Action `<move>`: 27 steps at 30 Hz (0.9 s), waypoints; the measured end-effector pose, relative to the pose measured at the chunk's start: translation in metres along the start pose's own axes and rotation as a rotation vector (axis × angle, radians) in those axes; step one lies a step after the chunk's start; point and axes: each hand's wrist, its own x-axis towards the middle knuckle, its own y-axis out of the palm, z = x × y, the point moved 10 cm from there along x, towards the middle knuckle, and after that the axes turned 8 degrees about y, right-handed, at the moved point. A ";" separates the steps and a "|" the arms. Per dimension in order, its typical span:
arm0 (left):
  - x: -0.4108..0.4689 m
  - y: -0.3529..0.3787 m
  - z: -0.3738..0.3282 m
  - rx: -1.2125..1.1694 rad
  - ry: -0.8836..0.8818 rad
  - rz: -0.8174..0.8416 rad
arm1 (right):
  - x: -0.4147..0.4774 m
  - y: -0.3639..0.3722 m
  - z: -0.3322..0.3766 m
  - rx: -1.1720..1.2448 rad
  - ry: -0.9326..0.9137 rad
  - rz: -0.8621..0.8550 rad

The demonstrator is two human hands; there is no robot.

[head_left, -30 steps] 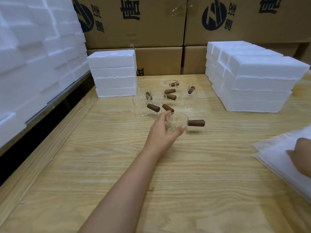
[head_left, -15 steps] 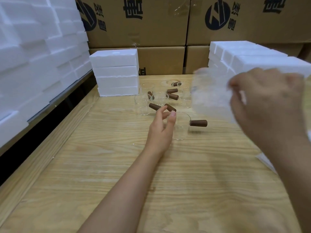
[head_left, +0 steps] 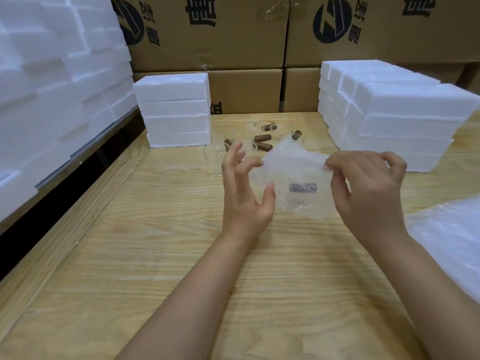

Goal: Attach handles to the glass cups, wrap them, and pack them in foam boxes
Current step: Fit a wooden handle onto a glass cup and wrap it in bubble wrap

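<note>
Pale wooden tabletop [head_left: 181, 281] fills the foreground, with both bare forearms reaching forward over it. At the near right edge lies a pile of bubble wrap [head_left: 452, 237].

Further in, the left hand [head_left: 244, 193] is held up with its fingers spread and relaxed, gripping nothing. Its thumb lies at the left edge of a bubble-wrap sheet [head_left: 293, 172]; whether it actually touches is hard to tell. The right hand [head_left: 368, 193] pinches the upper right edge of that sheet between thumb and forefinger, with the other fingers curled loosely above. The sheet hangs between the two hands, above the table.

Behind the sheet stands a glass cup [head_left: 278, 212], mostly veiled. Its brown handle [head_left: 302, 188] shows through the wrap as a dim horizontal bar pointing right.

Beyond the hands, a cluster of cups [head_left: 215, 157] with brown handles [head_left: 262, 137] stands on the table, the handles pointing various ways. Left of the cluster is a stack of foam boxes [head_left: 174, 110], four high. To the right a wider foam stack [head_left: 402, 110] sits in stepped rows. A foam wall [head_left: 52, 74] rises along the left side, off the table. Cardboard cartons [head_left: 207, 35] with dark printed marks close off the back.
</note>
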 end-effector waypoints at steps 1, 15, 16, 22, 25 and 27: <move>0.001 0.002 -0.003 0.018 0.017 0.025 | 0.000 -0.003 -0.001 0.037 0.006 -0.032; 0.012 0.005 -0.016 0.269 0.084 0.130 | -0.019 -0.009 -0.051 0.548 0.487 -0.238; 0.015 0.004 -0.015 0.274 0.069 0.119 | -0.025 -0.003 -0.061 0.612 0.609 -0.233; 0.029 -0.006 -0.009 0.228 -0.061 0.034 | -0.055 0.068 -0.089 0.515 0.950 0.269; 0.039 -0.013 -0.007 0.231 -0.088 -0.028 | -0.060 0.087 -0.087 0.430 0.919 0.436; 0.044 -0.016 -0.007 0.224 -0.105 -0.074 | -0.060 0.095 -0.082 0.407 0.865 0.505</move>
